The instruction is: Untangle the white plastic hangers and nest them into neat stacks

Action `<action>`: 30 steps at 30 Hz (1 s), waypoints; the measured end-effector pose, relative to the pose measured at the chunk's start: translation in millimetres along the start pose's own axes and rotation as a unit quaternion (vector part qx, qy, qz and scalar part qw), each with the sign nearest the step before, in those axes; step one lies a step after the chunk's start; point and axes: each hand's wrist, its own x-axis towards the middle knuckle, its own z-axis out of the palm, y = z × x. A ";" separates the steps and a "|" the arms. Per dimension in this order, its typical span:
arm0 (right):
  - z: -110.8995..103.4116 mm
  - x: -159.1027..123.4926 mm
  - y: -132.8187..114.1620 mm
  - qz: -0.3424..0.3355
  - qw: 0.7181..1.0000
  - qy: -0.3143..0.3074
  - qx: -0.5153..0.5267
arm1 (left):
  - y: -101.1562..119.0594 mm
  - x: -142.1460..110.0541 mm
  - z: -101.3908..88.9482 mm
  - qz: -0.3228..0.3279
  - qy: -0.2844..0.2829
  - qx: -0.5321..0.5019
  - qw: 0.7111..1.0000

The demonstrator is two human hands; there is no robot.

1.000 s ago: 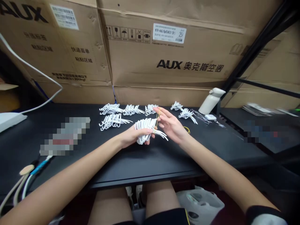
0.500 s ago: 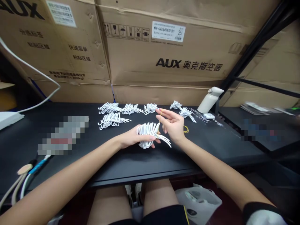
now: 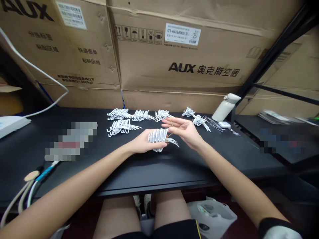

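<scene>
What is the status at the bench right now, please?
Left hand grips white hook bundle. Right hand stretches yellow rubber band off it. More bundles lie behind, apart.

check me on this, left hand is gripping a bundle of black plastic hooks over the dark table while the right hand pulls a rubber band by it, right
Not quite: the hooks are white, not black. In the head view the left hand grips a bundle of white plastic hooks over the dark table, and the right hand holds a rubber band beside it.
</scene>
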 end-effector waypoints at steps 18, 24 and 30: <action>20.3 -7.1 18.7 -0.279 0.826 -0.122 -0.475 | -26.6 6.9 10.5 0.008 0.101 0.173 0.980; 15.4 -0.6 9.9 -0.245 0.784 -0.172 -0.543 | -21.5 7.0 7.6 -0.018 0.096 0.133 0.986; 9.5 3.8 7.4 -0.215 0.793 -0.174 -0.542 | -13.5 8.9 -13.4 -0.012 -0.058 0.044 0.997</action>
